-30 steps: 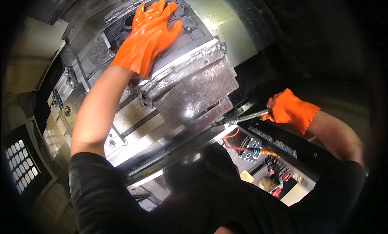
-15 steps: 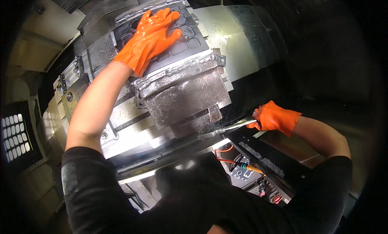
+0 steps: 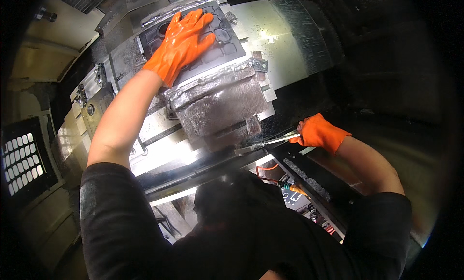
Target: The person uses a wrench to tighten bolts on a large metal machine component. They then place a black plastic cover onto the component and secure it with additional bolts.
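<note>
My left hand, in an orange rubber glove, lies with fingers spread on the dark flat top of a heavy metal workpiece with a grooved pattern. Thick weld-like seams run along the workpiece's edges, and its near side is rough, dark metal. Lower right, my gloved right hand is closed around one end of a long, thin metal tool. Its wider grey end points left, below the workpiece's near corner. The tool's exact kind is unclear, and my fingers cover its gripped end.
Clamps and stepped metal blocks surround the workpiece on a shiny slotted machine table. A dark panel edge runs below my right hand, with an orange cable beneath. A slotted grille stands at far left.
The whole view has shifted a little. My right hand and the tool sit slightly higher and further left in the picture. My left hand stays spread on the workpiece.
</note>
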